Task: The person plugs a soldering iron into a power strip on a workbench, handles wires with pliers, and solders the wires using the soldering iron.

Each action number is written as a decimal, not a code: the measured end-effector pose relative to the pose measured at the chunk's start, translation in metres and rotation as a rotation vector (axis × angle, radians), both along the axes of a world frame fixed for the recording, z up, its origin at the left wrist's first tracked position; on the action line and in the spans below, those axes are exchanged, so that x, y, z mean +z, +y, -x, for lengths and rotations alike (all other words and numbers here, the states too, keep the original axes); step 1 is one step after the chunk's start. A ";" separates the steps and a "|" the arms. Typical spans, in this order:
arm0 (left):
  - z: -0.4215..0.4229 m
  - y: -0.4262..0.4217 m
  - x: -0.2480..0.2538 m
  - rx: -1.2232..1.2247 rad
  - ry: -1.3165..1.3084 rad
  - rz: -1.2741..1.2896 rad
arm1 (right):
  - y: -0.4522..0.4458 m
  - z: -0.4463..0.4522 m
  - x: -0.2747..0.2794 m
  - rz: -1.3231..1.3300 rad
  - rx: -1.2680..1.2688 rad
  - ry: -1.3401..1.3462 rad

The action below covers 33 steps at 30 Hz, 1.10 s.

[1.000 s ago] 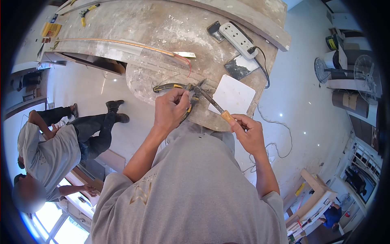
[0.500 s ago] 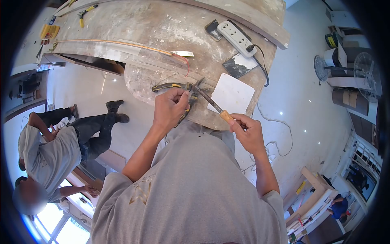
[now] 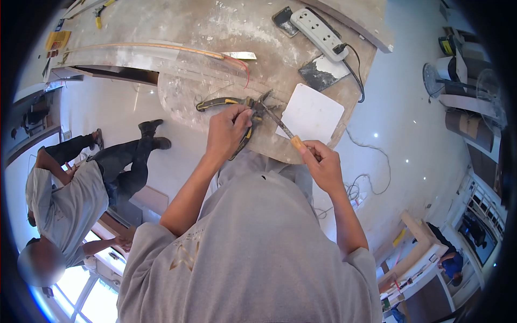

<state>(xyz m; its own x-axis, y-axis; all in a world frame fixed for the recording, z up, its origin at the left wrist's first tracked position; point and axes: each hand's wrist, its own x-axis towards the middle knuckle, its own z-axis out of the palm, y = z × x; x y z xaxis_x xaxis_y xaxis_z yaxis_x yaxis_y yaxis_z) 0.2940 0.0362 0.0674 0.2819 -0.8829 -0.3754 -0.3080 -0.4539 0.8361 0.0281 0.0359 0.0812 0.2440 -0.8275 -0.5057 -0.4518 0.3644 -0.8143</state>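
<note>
My right hand (image 3: 325, 166) grips the wooden handle of a soldering iron (image 3: 281, 126), its dark shaft slanting up and left. The tip lies by the jaws of black-and-yellow pliers (image 3: 221, 102), which rest with handles spread on the table edge. Just over the pliers, my left hand (image 3: 227, 131) is closed in a pinch; whatever is between its fingertips is too small to make out. A white square plate (image 3: 314, 113) lies beside the iron.
The worn table (image 3: 188, 21) carries a power strip (image 3: 319, 33) with a plugged-in cord, a dark tile-like piece (image 3: 318, 75), a long thin strip (image 3: 161, 47) with red wire, and yellow-handled pliers (image 3: 98, 20). Another person (image 3: 70, 199) is at the left. Cable (image 3: 371, 188) trails on the floor.
The view has shifted slightly, so the table items sit higher in it. Both hands keep their grips, and the iron's tip stays near the pliers' jaws.
</note>
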 end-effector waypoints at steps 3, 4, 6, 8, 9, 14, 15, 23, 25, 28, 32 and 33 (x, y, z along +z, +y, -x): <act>0.004 0.000 0.001 0.031 -0.005 -0.026 | 0.001 -0.003 -0.004 0.009 -0.010 -0.007; 0.004 -0.002 0.005 0.026 -0.018 -0.046 | 0.001 -0.002 -0.006 0.009 -0.009 -0.005; 0.003 -0.002 0.004 -0.010 -0.101 0.011 | 0.002 -0.001 -0.010 0.012 -0.006 0.000; 0.000 -0.001 -0.002 -0.072 -0.242 0.169 | 0.002 0.000 -0.014 0.012 0.001 0.001; 0.000 -0.001 -0.003 -0.080 -0.248 0.165 | 0.002 0.000 -0.015 0.011 0.005 0.001; -0.003 -0.002 -0.007 -0.126 -0.293 0.170 | 0.001 -0.001 -0.010 0.008 -0.004 -0.009; -0.003 -0.002 -0.006 -0.129 -0.295 0.170 | 0.001 -0.001 -0.010 0.011 -0.004 -0.008; -0.001 -0.003 -0.006 -0.168 -0.321 0.171 | -0.002 0.001 -0.004 -0.029 0.071 0.034; -0.002 -0.002 -0.008 -0.173 -0.318 0.189 | -0.001 0.001 -0.005 -0.025 0.051 0.029; -0.003 -0.001 -0.010 -0.152 -0.288 0.188 | 0.003 -0.001 -0.007 0.011 -0.009 0.008; -0.004 0.000 -0.010 -0.124 -0.254 0.122 | 0.008 0.000 -0.004 0.080 -0.037 0.024; -0.004 0.000 -0.008 -0.120 -0.243 0.095 | 0.009 0.000 -0.004 0.101 -0.042 0.033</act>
<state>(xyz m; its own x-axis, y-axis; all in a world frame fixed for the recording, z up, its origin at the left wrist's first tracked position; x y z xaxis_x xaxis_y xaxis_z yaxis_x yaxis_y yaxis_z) 0.2981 0.0361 0.0595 0.2447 -0.9434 -0.2239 -0.5517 -0.3254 0.7680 0.0278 0.0445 0.0772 0.1925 -0.8840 -0.4261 -0.4650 0.3002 -0.8329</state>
